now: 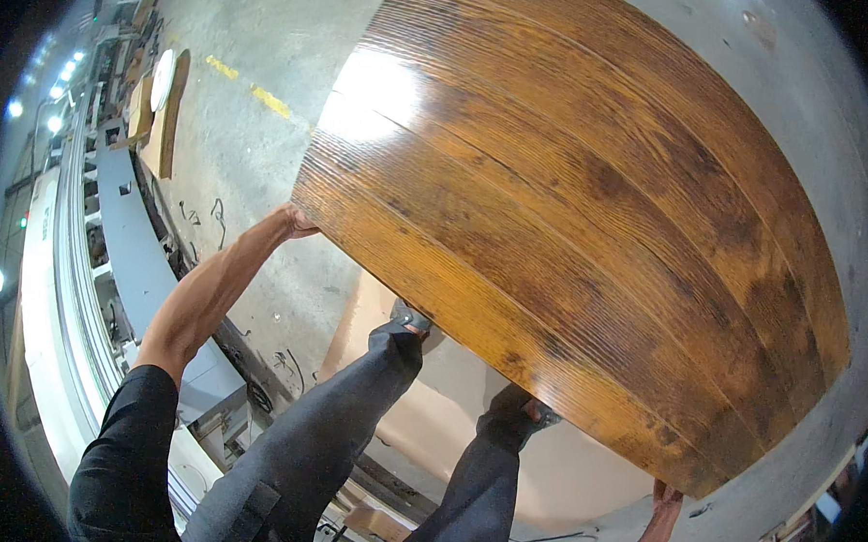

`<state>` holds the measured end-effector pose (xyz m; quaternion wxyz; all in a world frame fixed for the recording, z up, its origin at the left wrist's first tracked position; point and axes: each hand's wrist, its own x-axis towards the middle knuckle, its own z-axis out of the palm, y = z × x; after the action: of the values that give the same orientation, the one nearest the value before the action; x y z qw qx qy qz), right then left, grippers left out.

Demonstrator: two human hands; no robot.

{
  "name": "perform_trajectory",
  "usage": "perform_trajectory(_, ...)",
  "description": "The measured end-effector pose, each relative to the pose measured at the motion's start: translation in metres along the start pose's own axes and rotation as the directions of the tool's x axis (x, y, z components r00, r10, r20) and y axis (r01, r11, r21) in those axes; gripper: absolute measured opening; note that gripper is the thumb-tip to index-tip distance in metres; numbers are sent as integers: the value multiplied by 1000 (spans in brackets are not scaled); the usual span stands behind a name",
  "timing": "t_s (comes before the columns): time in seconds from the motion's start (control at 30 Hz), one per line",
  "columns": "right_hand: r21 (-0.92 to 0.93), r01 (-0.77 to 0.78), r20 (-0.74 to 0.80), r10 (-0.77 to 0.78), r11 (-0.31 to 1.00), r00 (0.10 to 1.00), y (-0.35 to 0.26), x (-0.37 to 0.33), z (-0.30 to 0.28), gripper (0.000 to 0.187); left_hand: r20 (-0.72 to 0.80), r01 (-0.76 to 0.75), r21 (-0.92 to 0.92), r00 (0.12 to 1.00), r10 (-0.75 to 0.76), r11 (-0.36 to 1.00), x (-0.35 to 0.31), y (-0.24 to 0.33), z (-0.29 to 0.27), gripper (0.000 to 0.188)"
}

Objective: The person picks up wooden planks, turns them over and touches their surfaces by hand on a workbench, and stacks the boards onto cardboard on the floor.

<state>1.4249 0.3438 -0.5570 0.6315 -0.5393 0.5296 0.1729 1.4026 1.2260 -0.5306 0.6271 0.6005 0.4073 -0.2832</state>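
A large brown wood-grain board (pixel 563 209) with plank-like grooves and a glossy surface fills the middle and right of the head view. It is held out in front of my legs, above the floor. My left hand (pixel 302 222) grips its near left corner, most of the fingers hidden beneath it. At the near right corner my right hand (pixel 668 493) is closed on the edge, its fingers partly hidden under the board. A bright light reflects off the board's far left part.
Along the left runs a long machine with a grey panel (pixel 132 205) and pale rails. Cardboard pieces (pixel 173 114) lie beyond it. Black cable scraps (pixel 218 221) and a yellow line (pixel 269 101) mark the concrete floor. A tan sheet (pixel 580 471) lies under my feet.
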Motion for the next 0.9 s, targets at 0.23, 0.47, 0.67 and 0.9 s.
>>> perform_trajectory(0.23, -43, 34, -11, -35, 998, 999, -7, 4, 4, 32, -3, -38, 37, 999, 38, 999, 7, 9, 15, 59)
perform_trajectory(0.47, -134, 63, 4, -63, 989, 998, -17, -17, 2, 32, -71, -109, 222, 989, 127, 969, -21, 24, 33, 60)
perform_trajectory(0.67, -404, -13, 95, 57, 914, 994, -9, -93, -52, 39, -526, 19, 373, 827, 195, 928, -132, 29, 65, 85)
perform_trajectory(0.9, -685, 495, 687, 246, 535, 684, -1, -246, -80, 18, -416, 156, 213, 908, -55, 965, -402, -109, 147, 72)
